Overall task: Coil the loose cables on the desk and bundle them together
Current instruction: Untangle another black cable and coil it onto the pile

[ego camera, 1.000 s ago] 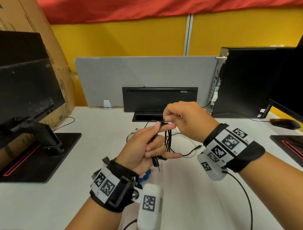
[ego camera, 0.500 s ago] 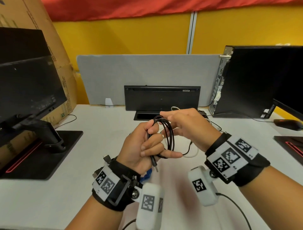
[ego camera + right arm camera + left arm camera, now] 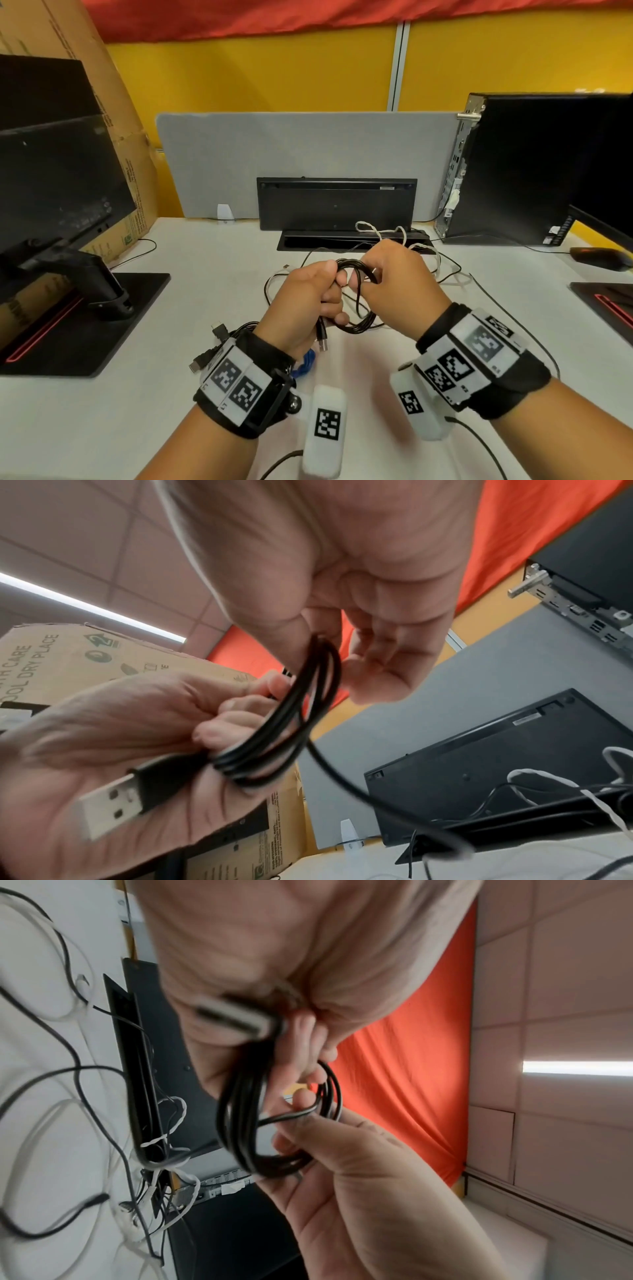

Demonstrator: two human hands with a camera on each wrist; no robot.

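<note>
A black USB cable [image 3: 358, 323] hangs as a small coil of several loops above the middle of the white desk [image 3: 171, 394]. My left hand [image 3: 334, 294] grips one side of the coil, with the USB plug [image 3: 322, 339] poking out below the fist. Across from it, my right hand [image 3: 363, 277] pinches the top of the loops. In the right wrist view the coil [image 3: 274, 737] lies across the left fingers [image 3: 222, 723], the plug [image 3: 113, 802] rests in that palm, and a loose tail [image 3: 342, 777] trails down to the desk. The left wrist view shows the coil [image 3: 240, 1110] between both hands.
Loose white and black cables [image 3: 274, 284] and a braided white cable [image 3: 380, 233] lie on the desk behind the hands. A black bundle with plugs [image 3: 219, 335] and a blue cable [image 3: 306, 363] sit by my left wrist. A monitor [image 3: 68, 192] stands left; an upright keyboard [image 3: 335, 205], a PC tower [image 3: 534, 164] and a mouse [image 3: 599, 257] stand behind and right.
The right hand has brought more cable round to the left hand, so the coil holds more loops and hangs wider. Both hands have stayed close together above the desk.
</note>
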